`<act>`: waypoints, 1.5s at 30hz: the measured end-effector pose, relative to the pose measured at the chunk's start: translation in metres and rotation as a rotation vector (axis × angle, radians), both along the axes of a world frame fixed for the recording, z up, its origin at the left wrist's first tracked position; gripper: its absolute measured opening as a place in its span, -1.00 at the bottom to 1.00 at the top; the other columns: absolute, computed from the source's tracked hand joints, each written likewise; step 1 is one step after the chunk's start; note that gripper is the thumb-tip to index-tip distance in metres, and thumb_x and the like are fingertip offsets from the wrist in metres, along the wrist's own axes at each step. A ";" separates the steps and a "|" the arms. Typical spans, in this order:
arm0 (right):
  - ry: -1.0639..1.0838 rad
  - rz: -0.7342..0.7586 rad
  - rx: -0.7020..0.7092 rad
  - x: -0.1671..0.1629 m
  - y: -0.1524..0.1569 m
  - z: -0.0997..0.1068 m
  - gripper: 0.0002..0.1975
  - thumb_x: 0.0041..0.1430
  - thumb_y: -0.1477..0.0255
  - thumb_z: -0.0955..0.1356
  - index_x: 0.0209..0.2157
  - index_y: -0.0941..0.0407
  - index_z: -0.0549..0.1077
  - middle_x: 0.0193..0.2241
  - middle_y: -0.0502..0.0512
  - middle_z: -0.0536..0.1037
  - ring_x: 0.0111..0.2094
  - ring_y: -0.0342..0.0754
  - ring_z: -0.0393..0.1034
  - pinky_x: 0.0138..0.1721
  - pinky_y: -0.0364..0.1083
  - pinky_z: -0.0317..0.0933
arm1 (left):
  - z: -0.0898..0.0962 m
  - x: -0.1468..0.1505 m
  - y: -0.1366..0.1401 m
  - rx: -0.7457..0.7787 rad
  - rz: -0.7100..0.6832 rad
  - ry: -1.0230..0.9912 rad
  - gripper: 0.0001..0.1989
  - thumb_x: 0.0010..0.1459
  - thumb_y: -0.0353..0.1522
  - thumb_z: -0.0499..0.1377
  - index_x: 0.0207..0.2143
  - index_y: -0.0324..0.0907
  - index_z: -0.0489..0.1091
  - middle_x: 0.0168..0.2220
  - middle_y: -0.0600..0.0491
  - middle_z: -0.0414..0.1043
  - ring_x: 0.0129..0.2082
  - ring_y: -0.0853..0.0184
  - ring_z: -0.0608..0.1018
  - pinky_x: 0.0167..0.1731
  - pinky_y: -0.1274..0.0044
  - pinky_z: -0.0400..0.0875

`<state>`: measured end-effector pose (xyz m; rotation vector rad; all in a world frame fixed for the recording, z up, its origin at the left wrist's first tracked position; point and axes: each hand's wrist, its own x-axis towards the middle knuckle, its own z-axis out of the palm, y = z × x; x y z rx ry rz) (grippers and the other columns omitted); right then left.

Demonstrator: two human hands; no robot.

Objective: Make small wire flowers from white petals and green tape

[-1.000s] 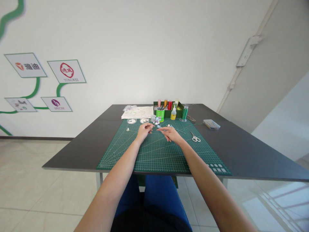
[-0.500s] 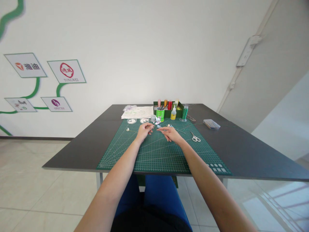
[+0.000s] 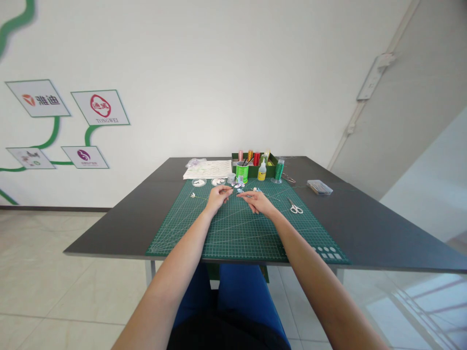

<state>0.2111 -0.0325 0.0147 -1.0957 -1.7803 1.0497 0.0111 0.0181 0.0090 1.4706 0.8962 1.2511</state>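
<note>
I see the flower, pinched in the left hand, now tipped lower, seemingly being turned; the right hand's grip I cannot tell.

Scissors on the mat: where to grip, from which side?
Probably best: take the scissors by the white handle loops, right hand coming from the near side. They look flat, loops toward the person, blades pointing away.

TONGWEI sign: left | power strip: upper right | plastic case: on black table
</note>
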 end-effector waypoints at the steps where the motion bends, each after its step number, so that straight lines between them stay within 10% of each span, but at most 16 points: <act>1: 0.001 -0.001 -0.001 0.000 0.000 0.000 -0.50 0.20 0.23 0.28 0.03 0.28 0.48 -0.84 -0.16 0.27 -0.83 -0.25 0.04 -0.75 -0.26 -0.05 | 0.000 0.000 0.000 0.001 0.002 0.002 -0.64 -0.12 -0.22 0.37 -0.33 -0.29 0.46 -0.63 0.15 0.35 -0.69 0.51 0.31 -0.68 0.63 0.17; 24: -0.010 -0.006 0.001 0.000 0.000 -0.001 -0.51 0.20 0.23 0.28 0.04 0.27 0.48 -0.85 -0.16 0.27 -0.83 -0.25 0.02 -0.75 -0.26 -0.06 | 0.001 -0.001 -0.003 0.047 0.029 -0.008 -0.67 -0.10 -0.25 0.37 -0.32 -0.24 0.44 -0.42 0.11 0.40 -0.64 0.55 0.31 -0.64 0.67 0.15; 45: -0.037 -0.049 0.005 -0.001 -0.002 0.001 -0.53 0.20 0.26 0.27 0.01 0.27 0.50 -0.85 -0.16 0.27 -0.83 -0.25 0.02 -0.74 -0.26 -0.05 | -0.005 0.000 0.004 -0.004 0.026 -0.006 -0.61 0.04 -0.13 0.27 -0.25 -0.28 0.56 -0.65 0.15 0.25 -0.64 0.49 0.27 -0.61 0.64 0.10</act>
